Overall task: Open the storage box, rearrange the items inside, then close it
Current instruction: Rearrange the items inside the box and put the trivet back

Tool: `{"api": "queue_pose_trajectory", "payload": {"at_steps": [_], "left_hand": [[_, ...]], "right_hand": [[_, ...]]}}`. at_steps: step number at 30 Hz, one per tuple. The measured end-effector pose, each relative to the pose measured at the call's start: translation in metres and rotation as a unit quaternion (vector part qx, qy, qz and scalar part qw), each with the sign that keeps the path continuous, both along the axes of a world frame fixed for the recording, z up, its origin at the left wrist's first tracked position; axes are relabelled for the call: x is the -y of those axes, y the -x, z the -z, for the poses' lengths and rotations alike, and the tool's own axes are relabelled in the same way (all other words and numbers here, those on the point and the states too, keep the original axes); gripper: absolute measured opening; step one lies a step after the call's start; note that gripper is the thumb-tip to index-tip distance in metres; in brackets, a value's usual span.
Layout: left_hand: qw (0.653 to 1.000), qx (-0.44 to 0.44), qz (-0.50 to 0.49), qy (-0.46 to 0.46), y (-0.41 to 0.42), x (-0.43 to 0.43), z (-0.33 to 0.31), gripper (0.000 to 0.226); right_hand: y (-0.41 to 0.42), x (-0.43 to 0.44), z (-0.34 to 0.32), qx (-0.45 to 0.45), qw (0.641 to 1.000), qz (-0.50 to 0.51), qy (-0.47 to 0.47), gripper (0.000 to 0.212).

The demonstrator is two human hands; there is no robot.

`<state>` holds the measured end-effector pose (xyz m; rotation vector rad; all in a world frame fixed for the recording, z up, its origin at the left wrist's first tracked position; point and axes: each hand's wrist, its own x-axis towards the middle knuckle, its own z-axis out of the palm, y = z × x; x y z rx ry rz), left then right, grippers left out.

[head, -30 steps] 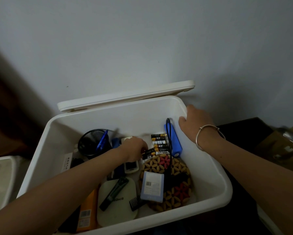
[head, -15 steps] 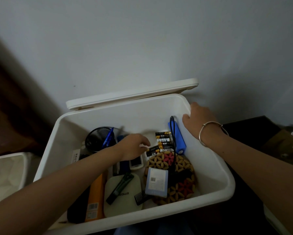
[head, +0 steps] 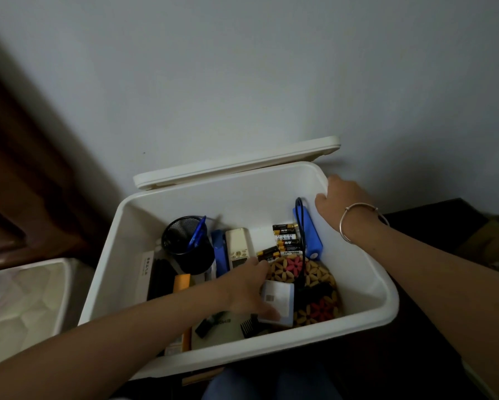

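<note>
Inside storage box (head: 242,197) | left hand (head: 246,290) on packet (head: 281,303), grip unclear | right hand (head: 342,202) grips rim (head: 321,172)

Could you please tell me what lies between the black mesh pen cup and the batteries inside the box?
In the head view, a blue object and a white remote control lie side by side between the pen cup and the batteries.

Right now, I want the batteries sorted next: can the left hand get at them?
Probably yes. The left hand is inside the open storage box, at the small white box, and the batteries lie uncovered just beyond its fingers, nothing on top.
</note>
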<state>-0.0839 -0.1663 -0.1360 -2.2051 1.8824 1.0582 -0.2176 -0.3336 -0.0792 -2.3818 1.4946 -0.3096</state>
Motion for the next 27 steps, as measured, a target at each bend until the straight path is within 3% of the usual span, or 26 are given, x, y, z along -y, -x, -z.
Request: {"api": "queue_pose_trajectory", "payload": {"at_steps": [5, 9, 15, 21, 27], "left_hand": [[0.999, 0.002, -0.022, 0.033, 0.0, 0.002, -0.004, 0.059], [0.975, 0.194, -0.04, 0.097, -0.017, -0.01, -0.016, 0.04], [0.957, 0.277, -0.006, -0.087, -0.028, -0.034, -0.008, 0.029], [0.966, 0.218, -0.005, -0.137, -0.026, -0.035, 0.004, 0.024], [0.988, 0.071, -0.126, -0.05, -0.035, -0.01, -0.005, 0.024]], "right_hand": [[-0.001, 0.0, 0.0, -0.001, 1.0, -0.001, -0.006, 0.026], [-0.001, 0.0, 0.001, 0.002, 1.0, 0.0, -0.002, 0.026], [-0.001, 0.0, 0.0, 0.0, 1.0, 0.002, 0.007, 0.024], [-0.001, -0.001, -0.001, 0.004, 1.0, 0.002, -0.002, 0.025], [-0.001, 0.0, 0.001, -0.003, 1.0, 0.003, 0.003, 0.026]]}}
